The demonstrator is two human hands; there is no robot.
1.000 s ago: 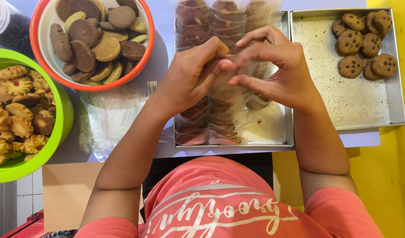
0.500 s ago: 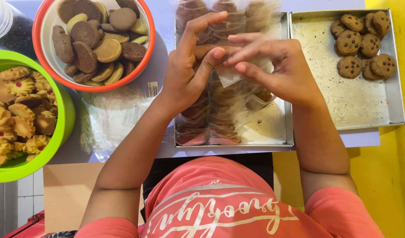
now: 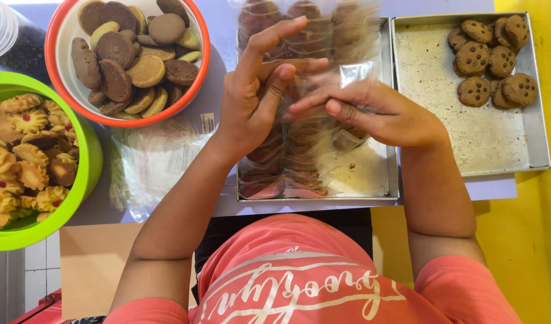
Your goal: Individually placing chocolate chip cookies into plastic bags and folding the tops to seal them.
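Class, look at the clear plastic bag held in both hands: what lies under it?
Under the clear plastic bag a metal tray holds rows of brown cookies. The hands and the bag cover the tray's upper part.

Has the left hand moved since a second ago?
Yes. The left hand has opened, its fingers stretching up the clear bag toward the middle tray's far edge.
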